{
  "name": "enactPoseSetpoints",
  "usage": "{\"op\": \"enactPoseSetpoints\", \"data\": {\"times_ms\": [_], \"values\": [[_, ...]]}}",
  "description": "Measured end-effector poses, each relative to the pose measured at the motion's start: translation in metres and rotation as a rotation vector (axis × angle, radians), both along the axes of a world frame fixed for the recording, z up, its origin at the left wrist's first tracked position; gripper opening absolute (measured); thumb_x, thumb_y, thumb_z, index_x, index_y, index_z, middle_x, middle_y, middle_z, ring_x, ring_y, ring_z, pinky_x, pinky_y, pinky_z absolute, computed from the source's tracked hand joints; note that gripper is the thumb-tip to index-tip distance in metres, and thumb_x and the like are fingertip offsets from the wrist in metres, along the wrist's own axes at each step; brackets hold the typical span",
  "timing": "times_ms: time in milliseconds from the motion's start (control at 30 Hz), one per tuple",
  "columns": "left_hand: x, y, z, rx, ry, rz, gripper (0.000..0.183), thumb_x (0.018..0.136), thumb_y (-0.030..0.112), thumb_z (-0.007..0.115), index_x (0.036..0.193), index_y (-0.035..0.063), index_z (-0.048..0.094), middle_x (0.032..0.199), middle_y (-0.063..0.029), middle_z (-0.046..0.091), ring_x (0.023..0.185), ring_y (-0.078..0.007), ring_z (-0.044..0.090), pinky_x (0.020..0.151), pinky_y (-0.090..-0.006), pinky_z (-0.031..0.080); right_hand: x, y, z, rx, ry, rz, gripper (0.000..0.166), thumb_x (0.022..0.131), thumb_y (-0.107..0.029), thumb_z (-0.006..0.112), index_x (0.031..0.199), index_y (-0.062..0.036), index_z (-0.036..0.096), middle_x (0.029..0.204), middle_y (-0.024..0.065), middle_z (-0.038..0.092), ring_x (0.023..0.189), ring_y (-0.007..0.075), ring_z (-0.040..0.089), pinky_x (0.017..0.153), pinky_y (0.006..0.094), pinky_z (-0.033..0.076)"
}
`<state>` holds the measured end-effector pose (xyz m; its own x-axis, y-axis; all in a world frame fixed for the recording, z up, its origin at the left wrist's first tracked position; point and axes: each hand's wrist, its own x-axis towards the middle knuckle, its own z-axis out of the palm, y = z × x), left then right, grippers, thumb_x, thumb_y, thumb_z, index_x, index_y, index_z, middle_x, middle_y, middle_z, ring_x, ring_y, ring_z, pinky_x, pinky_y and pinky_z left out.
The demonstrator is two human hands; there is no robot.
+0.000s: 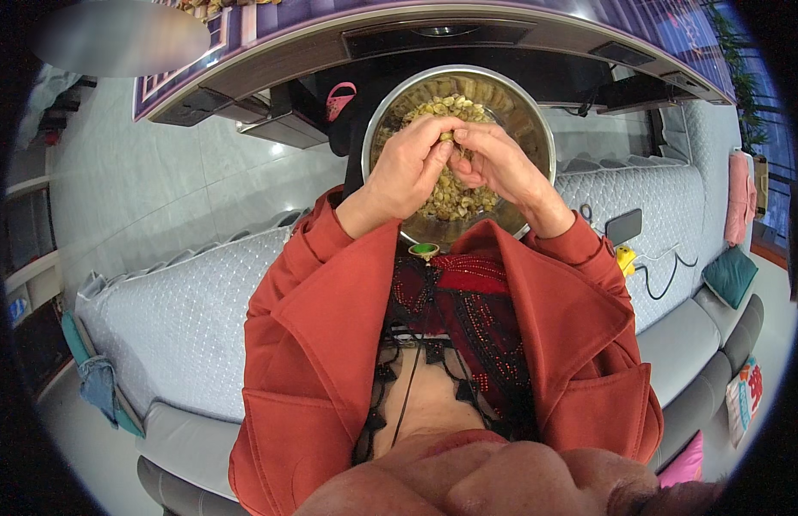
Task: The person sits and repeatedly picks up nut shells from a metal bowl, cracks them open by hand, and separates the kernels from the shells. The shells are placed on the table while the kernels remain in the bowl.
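A large round stainless steel bowl (544, 122) stands in front of me, seemingly on my lap. In it lies a heap of small yellow-green and brownish pieces (463, 193), perhaps nuts or beans; their exact kind is unclear. My left hand (408, 164) and my right hand (502, 158) meet above the heap. Between their fingertips they pinch one small yellow-green piece (446, 136). The curled fingers hide part of it and part of the bowl's contents.
Past the bowl runs the edge of a table (289, 77). I sit on a sofa with a grey quilted cover (192, 316). To my right lie a dark smartphone (623, 225), a small yellow object (625, 260) and a black cable (657, 293). A pink clog (340, 100) shows below the table.
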<state>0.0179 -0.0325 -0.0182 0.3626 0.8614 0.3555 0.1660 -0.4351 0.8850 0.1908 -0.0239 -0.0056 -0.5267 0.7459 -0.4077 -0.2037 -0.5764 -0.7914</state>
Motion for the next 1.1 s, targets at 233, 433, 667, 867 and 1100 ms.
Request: {"op": "enactPoseSetpoints", "data": {"times_ms": [233,433,667,867,1100], "values": [[0.002,-0.001,-0.003,0.115,0.001,0.067,0.021,0.09,0.004,0.048,0.109,0.0008,0.055,0.087,-0.0119,0.056,0.067,-0.0179,0.057,0.061,-0.0295,0.045,-0.001,-0.002,-0.002,0.13,-0.123,-0.012,0.021,0.091,-0.022,0.047,0.083,-0.0041,0.056,0.061,-0.0029,0.047,0.051,0.0051,0.04,0.045,0.0202,0.027],[0.002,-0.007,-0.008,0.018,-0.073,0.098,0.02,0.09,0.0,0.049,0.109,0.0017,0.053,0.085,-0.0102,0.056,0.065,-0.0121,0.057,0.058,-0.0259,0.046,-0.002,-0.005,0.003,0.264,-0.175,-0.027,0.02,0.09,-0.021,0.049,0.086,-0.0037,0.058,0.062,-0.004,0.047,0.052,0.0039,0.04,0.046,0.0199,0.029],[-0.002,-0.008,-0.009,-0.213,-0.273,-0.049,0.02,0.09,-0.003,0.048,0.108,0.0013,0.052,0.088,-0.0056,0.054,0.062,-0.0088,0.055,0.054,-0.022,0.045,-0.005,-0.009,0.014,0.258,-0.089,-0.115,0.015,0.089,-0.016,0.057,0.098,-0.0041,0.056,0.066,-0.0053,0.049,0.054,0.0022,0.04,0.047,0.0188,0.029],[-0.001,-0.006,-0.009,-0.173,-0.321,-0.005,0.019,0.088,-0.003,0.051,0.105,0.0021,0.054,0.078,-0.006,0.058,0.056,-0.0079,0.056,0.048,-0.0218,0.045,-0.01,-0.01,0.017,0.229,-0.043,-0.144,0.016,0.087,-0.012,0.06,0.101,-0.0048,0.056,0.07,-0.0061,0.05,0.055,0.0011,0.041,0.048,0.0181,0.03],[-0.003,-0.011,-0.008,-0.206,-0.324,-0.036,0.017,0.089,-0.001,0.05,0.106,0.003,0.053,0.078,-0.0045,0.057,0.054,-0.0064,0.053,0.047,-0.021,0.043,-0.008,-0.009,0.021,0.397,-0.221,-0.081,0.016,0.084,-0.012,0.062,0.096,-0.0031,0.057,0.078,-0.0057,0.054,0.062,-0.0001,0.045,0.052,0.0174,0.035]]}}
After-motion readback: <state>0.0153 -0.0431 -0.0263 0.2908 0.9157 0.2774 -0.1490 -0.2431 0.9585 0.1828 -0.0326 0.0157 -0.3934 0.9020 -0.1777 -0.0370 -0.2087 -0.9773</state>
